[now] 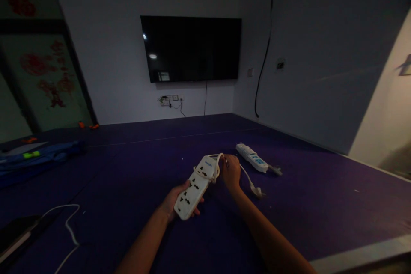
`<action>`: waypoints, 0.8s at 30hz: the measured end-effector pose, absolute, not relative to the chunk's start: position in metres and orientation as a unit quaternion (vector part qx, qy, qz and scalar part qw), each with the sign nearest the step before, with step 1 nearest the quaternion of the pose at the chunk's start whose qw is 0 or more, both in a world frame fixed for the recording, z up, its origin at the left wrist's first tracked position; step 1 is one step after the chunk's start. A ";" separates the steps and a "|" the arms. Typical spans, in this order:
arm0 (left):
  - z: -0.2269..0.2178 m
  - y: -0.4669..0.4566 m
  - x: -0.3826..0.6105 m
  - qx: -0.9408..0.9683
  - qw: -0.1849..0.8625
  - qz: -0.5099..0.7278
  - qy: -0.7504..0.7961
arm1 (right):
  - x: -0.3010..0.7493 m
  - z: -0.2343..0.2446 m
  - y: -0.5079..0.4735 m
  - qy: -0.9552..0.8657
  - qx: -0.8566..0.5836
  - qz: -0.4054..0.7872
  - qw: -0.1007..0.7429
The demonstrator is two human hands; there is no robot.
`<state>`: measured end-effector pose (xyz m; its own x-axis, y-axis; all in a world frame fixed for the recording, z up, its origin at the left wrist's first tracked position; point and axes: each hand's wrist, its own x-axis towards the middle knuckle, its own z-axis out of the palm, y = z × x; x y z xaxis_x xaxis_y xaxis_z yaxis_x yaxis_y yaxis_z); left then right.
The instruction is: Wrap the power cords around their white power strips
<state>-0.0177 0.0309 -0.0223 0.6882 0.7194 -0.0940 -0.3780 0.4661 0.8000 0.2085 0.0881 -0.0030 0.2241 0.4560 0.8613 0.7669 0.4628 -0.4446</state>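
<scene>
My left hand grips the near end of a white power strip, holding it above the dark purple floor mat. Its white cord loops over the far end of the strip. My right hand is closed around that cord at the strip's far end. From my right hand the cord runs right to its plug, which lies on the mat. A second white power strip with a blue label lies on the mat just beyond my right hand.
A black TV hangs on the far wall above wall sockets. A blue object lies at the left on the mat. A white cable curls at the lower left beside a dark flat thing.
</scene>
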 end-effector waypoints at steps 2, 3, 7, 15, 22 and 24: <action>-0.022 0.030 -0.018 0.396 0.822 0.357 0.203 | 0.211 -0.002 0.089 -0.587 -0.519 -0.127 0.608; -0.021 0.029 -0.018 0.398 0.818 0.367 0.193 | 0.211 -0.002 0.089 -0.579 -0.528 -0.127 0.609; -0.018 0.024 -0.020 0.433 0.804 0.378 0.155 | 0.214 -0.003 0.089 -0.590 -0.538 -0.144 0.585; -0.015 0.012 -0.016 0.514 0.806 0.250 0.154 | 0.219 -0.008 0.093 -0.675 -0.518 -0.173 0.496; -0.013 0.015 -0.017 0.502 0.789 0.226 0.272 | 0.220 -0.006 0.095 -0.567 -0.562 -0.136 0.586; -0.010 0.018 -0.019 0.493 0.783 0.236 0.297 | 0.220 -0.002 0.092 -0.520 -0.581 -0.121 0.615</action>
